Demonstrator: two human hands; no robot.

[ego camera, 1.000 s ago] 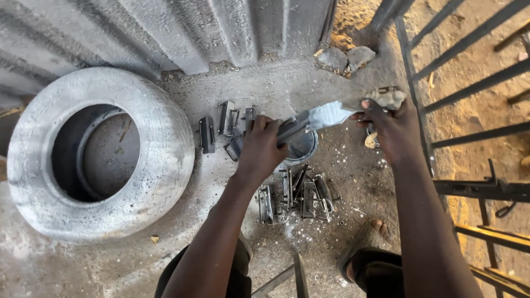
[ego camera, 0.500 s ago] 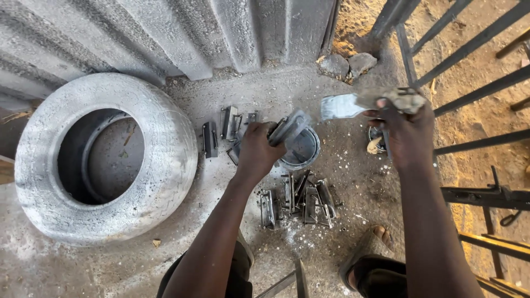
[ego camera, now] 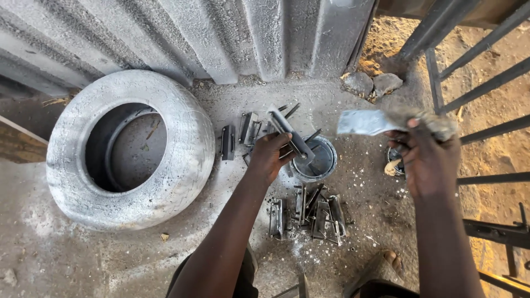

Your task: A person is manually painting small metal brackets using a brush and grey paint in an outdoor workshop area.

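- Lying flat on the concrete floor (ego camera: 72, 259) toward its left edge, a paint-coated tyre (ego camera: 130, 149) shows its hole upward, close to the corrugated metal wall (ego camera: 221, 38) at the floor's far edge.
- Just right of the tyre, short metal brackets (ego camera: 237, 135) stand in a loose row on the floor, near the knuckles of the left hand.
- From the bottom edge the left forearm reaches up and forward, nearly straight, wrist bent slightly down; the left hand (ego camera: 273, 154) has its fingers curled tight around a flat metal bar (ego camera: 292, 138), which slants over a small round tin (ego camera: 314, 160).
- Nearer than the tin, a heap of metal pieces (ego camera: 309, 215) lies on the floor between the two forearms.
- At the right, the right arm rises straight from the bottom edge; the right hand (ego camera: 422, 160) is lifted above the floor, fingers closed on a paint-smeared rag (ego camera: 386, 122) whose pale end sticks out to the left.
- Two stones (ego camera: 372, 84) sit by the wall's right end, and a barred metal gate (ego camera: 486, 110) runs along the floor's right edge.
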